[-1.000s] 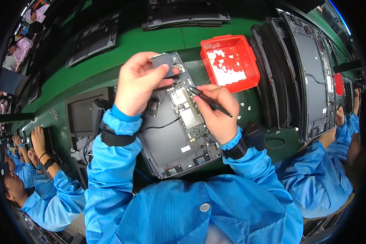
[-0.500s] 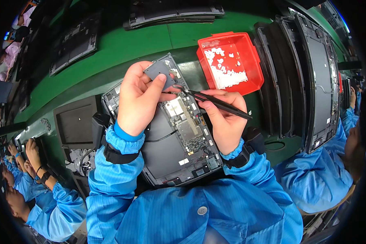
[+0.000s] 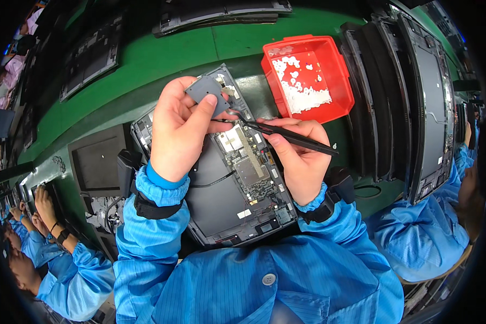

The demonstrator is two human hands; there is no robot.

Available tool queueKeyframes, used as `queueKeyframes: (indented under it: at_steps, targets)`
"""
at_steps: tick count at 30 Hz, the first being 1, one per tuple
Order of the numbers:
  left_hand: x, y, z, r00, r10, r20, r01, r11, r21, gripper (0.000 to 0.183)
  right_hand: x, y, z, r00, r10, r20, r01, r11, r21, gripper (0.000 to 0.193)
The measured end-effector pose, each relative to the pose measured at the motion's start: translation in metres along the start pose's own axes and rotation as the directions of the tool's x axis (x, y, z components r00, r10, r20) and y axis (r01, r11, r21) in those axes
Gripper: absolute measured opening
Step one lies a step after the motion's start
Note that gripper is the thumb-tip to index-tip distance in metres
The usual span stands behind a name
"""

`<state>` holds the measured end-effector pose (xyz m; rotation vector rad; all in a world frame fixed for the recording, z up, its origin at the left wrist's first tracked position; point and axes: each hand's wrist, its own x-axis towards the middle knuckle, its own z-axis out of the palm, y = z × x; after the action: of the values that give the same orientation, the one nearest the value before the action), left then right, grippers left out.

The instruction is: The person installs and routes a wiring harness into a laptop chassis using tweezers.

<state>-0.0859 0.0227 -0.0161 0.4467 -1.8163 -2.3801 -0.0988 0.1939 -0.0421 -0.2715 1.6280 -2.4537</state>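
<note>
Between the thumb and fingers of my left hand (image 3: 179, 127) is a small flat grey plate (image 3: 206, 95) with little holes, held above the far part of an opened laptop chassis (image 3: 213, 189). My right hand (image 3: 301, 156) is closed round black tweezers (image 3: 294, 137), whose bent tips point left and reach the fingertips of my left hand, just below the plate. Whether the tips grip anything is too small to tell. Beneath both hands the chassis lies tilted, its circuit board (image 3: 249, 170) and dark battery area exposed.
A red bin (image 3: 337, 100) of small white pieces (image 3: 302, 100) stands beyond my right hand. Several laptop chassis (image 3: 429, 108) stand upright at the right. To the left lie a black tray (image 3: 98, 162) and grey parts (image 3: 103, 212). Co-workers in blue sit at both sides.
The view has shifted slightly. Both hands keep nearly the same place over the chassis, still holding the plate and the tweezers.
</note>
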Motion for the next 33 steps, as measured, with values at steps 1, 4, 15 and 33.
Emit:
queueKeyframes:
  at_steps: [1, 4, 15, 33]
  targets:
    - [0.000, -0.001, 0.000, 1.000, -0.002, 0.007, 0.002, 1.000, 0.003, 0.023, 0.000, 0.000, 0.000, 1.000, 0.008, 0.001, -0.008, 1.000, 0.005, 0.019]
    - [0.000, 0.001, 0.000, 1.000, -0.004, 0.015, 0.004, 1.000, 0.015, 0.023, 0.001, -0.001, 0.000, 1.000, 0.009, -0.006, -0.009, 1.000, -0.019, 0.018]
    - [0.004, -0.013, 0.001, 0.950, 0.308, -0.057, -0.253, 0.862, 0.439, 0.018, 0.008, 0.006, 0.002, 0.991, -0.135, 0.003, 0.133, 0.967, -0.218, 0.018]
    - [0.005, -0.017, -0.001, 0.950, 0.309, -0.055, -0.242, 0.833, 0.498, 0.019, 0.005, 0.006, 0.002, 0.997, -0.080, -0.015, 0.075, 0.975, -0.207, 0.015]
